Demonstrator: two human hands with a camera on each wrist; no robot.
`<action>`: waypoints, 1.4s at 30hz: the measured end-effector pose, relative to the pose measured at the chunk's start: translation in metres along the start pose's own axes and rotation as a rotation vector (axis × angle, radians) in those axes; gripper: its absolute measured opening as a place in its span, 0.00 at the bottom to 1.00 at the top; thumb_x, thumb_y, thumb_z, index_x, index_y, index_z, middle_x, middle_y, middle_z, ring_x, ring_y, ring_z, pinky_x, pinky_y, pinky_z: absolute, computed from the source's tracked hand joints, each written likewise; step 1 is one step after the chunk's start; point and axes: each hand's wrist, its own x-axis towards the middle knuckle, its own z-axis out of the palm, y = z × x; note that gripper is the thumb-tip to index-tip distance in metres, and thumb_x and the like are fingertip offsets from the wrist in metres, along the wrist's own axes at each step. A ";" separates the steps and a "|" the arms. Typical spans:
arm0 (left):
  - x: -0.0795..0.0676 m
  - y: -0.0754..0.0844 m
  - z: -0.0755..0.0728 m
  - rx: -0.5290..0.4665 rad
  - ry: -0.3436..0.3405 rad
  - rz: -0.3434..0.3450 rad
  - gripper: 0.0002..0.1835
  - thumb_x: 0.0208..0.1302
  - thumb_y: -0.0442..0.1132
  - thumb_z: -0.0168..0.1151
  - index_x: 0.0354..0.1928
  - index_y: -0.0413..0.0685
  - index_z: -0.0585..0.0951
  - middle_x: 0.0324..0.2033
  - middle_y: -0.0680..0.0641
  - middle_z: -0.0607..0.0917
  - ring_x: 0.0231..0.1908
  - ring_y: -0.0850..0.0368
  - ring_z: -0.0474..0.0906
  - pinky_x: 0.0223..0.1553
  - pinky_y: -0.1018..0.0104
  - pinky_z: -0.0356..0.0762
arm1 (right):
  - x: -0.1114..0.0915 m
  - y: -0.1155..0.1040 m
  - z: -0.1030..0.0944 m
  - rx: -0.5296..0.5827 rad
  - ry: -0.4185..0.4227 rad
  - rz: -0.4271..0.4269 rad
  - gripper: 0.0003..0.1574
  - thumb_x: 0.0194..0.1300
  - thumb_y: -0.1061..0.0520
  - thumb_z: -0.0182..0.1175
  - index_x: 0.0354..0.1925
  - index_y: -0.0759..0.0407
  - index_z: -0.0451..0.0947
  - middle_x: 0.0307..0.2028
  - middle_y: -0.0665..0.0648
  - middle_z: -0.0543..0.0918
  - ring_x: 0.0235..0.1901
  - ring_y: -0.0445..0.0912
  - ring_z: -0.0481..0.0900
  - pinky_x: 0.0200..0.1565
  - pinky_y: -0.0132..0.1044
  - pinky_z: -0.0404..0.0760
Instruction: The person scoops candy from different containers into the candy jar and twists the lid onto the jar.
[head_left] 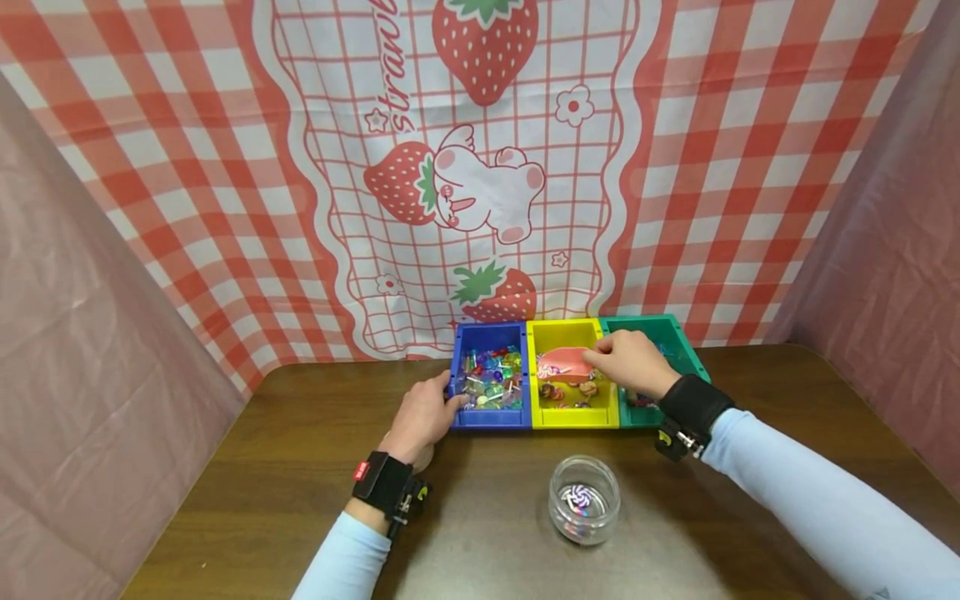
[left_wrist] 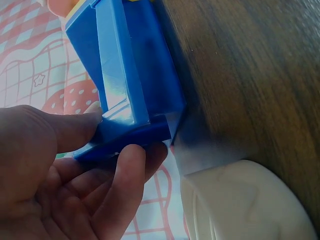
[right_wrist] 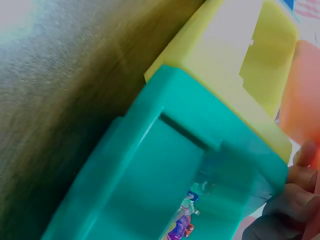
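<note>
My left hand grips the left wall of the blue bin, thumb inside the edge and fingers outside, as the left wrist view shows. My right hand pinches the end of a coral-pink scoop over the yellow bin. Striped swirl lollipop charms lie at the scoop's far left end. Below it, the yellow bin holds several small candy charms. The green bin stands on the right, partly behind my right hand, with colourful pieces inside.
A round glass jar with a few swirl charms stands in front of the bins. Clear and coloured charms fill the blue bin. An off-white lid lies by my left wrist. A strawberry-print cloth hangs behind the wooden table.
</note>
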 end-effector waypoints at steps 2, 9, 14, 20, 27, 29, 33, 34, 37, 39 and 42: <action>0.000 0.000 0.000 -0.008 -0.001 -0.001 0.29 0.62 0.52 0.57 0.62 0.48 0.70 0.51 0.45 0.79 0.44 0.57 0.74 0.49 0.57 0.70 | -0.003 -0.001 -0.002 0.032 -0.026 0.011 0.29 0.63 0.39 0.52 0.15 0.56 0.66 0.13 0.51 0.58 0.14 0.48 0.61 0.19 0.36 0.57; 0.000 -0.001 -0.001 -0.021 -0.004 0.006 0.28 0.61 0.52 0.57 0.60 0.45 0.72 0.50 0.45 0.79 0.46 0.57 0.74 0.49 0.57 0.70 | -0.025 -0.003 -0.012 0.090 -0.101 -0.004 0.28 0.62 0.37 0.53 0.21 0.58 0.74 0.14 0.51 0.62 0.14 0.49 0.66 0.18 0.36 0.66; 0.001 -0.001 -0.002 -0.012 -0.009 0.021 0.28 0.61 0.52 0.58 0.59 0.44 0.73 0.49 0.44 0.80 0.44 0.57 0.75 0.48 0.57 0.71 | -0.047 -0.006 -0.021 0.052 -0.052 -0.146 0.24 0.62 0.41 0.55 0.16 0.53 0.72 0.12 0.48 0.62 0.15 0.44 0.65 0.21 0.34 0.61; 0.002 -0.002 -0.004 0.009 -0.010 0.011 0.28 0.60 0.52 0.59 0.58 0.44 0.74 0.48 0.45 0.81 0.43 0.56 0.75 0.47 0.56 0.71 | -0.073 -0.016 -0.026 0.027 -0.039 -0.282 0.22 0.61 0.41 0.56 0.15 0.46 0.70 0.11 0.43 0.60 0.14 0.40 0.63 0.19 0.32 0.61; 0.001 -0.002 -0.006 0.020 -0.002 0.060 0.27 0.57 0.55 0.61 0.53 0.45 0.77 0.42 0.46 0.82 0.41 0.54 0.77 0.43 0.56 0.72 | -0.095 -0.019 -0.027 -0.065 -0.016 -0.372 0.19 0.58 0.46 0.61 0.15 0.38 0.66 0.12 0.38 0.61 0.14 0.35 0.63 0.19 0.30 0.63; 0.001 -0.003 -0.007 0.018 -0.005 0.066 0.27 0.56 0.55 0.61 0.52 0.45 0.78 0.41 0.46 0.82 0.41 0.53 0.77 0.42 0.57 0.72 | -0.100 -0.019 -0.028 -0.107 0.004 -0.396 0.20 0.57 0.48 0.62 0.14 0.37 0.65 0.12 0.37 0.60 0.14 0.34 0.62 0.19 0.30 0.62; 0.001 -0.003 -0.007 0.020 -0.023 0.054 0.28 0.57 0.56 0.60 0.54 0.44 0.76 0.44 0.46 0.82 0.43 0.53 0.76 0.44 0.57 0.72 | -0.107 -0.021 -0.030 -0.196 0.059 -0.430 0.21 0.55 0.46 0.62 0.14 0.35 0.63 0.13 0.36 0.60 0.15 0.32 0.60 0.19 0.30 0.61; 0.001 -0.003 -0.007 0.023 -0.028 0.048 0.29 0.57 0.56 0.60 0.54 0.44 0.76 0.45 0.45 0.81 0.44 0.53 0.76 0.45 0.57 0.72 | -0.109 -0.022 -0.030 -0.221 0.077 -0.442 0.21 0.54 0.45 0.62 0.14 0.34 0.62 0.14 0.36 0.60 0.15 0.32 0.60 0.19 0.30 0.61; 0.001 -0.004 -0.008 0.019 -0.045 0.029 0.30 0.57 0.57 0.60 0.57 0.44 0.74 0.47 0.44 0.80 0.47 0.52 0.75 0.47 0.56 0.71 | -0.112 -0.026 -0.032 -0.294 0.138 -0.496 0.21 0.52 0.45 0.63 0.15 0.33 0.60 0.15 0.36 0.59 0.15 0.32 0.58 0.18 0.29 0.59; 0.001 -0.004 -0.008 0.010 -0.055 0.012 0.32 0.57 0.57 0.59 0.58 0.44 0.73 0.49 0.43 0.79 0.48 0.51 0.74 0.47 0.55 0.70 | -0.114 -0.028 -0.033 -0.332 0.165 -0.538 0.21 0.52 0.44 0.62 0.15 0.33 0.59 0.16 0.36 0.57 0.15 0.32 0.56 0.18 0.29 0.57; 0.000 -0.005 -0.009 -0.009 -0.067 -0.003 0.32 0.57 0.57 0.59 0.59 0.44 0.72 0.51 0.43 0.78 0.50 0.51 0.73 0.49 0.55 0.70 | -0.115 -0.030 -0.033 -0.361 0.191 -0.584 0.21 0.51 0.45 0.62 0.16 0.34 0.58 0.16 0.37 0.56 0.14 0.32 0.54 0.17 0.29 0.55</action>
